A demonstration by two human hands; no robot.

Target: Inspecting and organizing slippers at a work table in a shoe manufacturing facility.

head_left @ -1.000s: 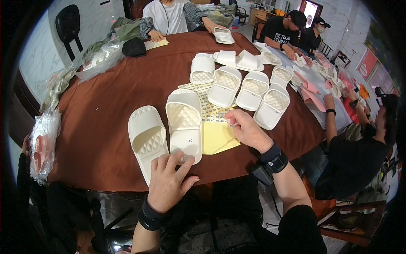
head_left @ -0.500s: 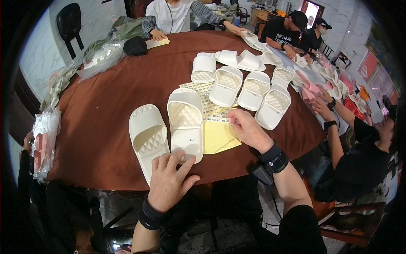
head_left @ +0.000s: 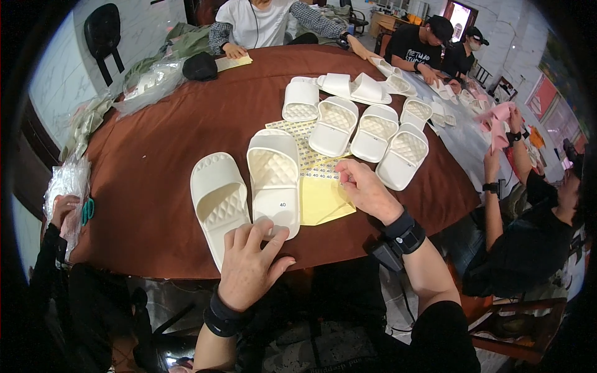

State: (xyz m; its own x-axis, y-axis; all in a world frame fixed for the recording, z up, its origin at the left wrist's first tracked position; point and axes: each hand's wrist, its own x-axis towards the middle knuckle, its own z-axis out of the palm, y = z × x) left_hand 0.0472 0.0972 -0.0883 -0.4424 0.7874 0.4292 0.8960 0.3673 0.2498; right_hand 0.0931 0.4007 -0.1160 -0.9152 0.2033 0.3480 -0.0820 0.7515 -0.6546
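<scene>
A pair of white slippers lies heel towards me on the table: the left slipper (head_left: 217,193) and the right slipper (head_left: 273,171), which has a small printed sticker (head_left: 283,204) on its insole. My left hand (head_left: 252,261) rests over their heel ends with its fingers spread, touching the right slipper's heel. Beside them is a yellow sticker sheet (head_left: 323,202) with rows of small printed labels along its upper part. At that sheet's right edge my right hand (head_left: 368,191) is closed, thumb and fingers drawn together; whatever is between the fingertips is too small to make out.
Several white slippers (head_left: 373,130) stand beyond the sheets, another sticker sheet (head_left: 292,130) partly under them. The brown tablecloth (head_left: 155,205) covers the curved table. At left, a co-worker's hand (head_left: 64,208) is by green-handled scissors (head_left: 87,212) and a plastic bag. Co-workers sit far and right.
My hands and the pair have hardly moved. The right-hand co-worker has raised pink slippers. At the left edge, a co-worker's hand has come up and green-handled scissors show. The far person's arm reaches further right.
</scene>
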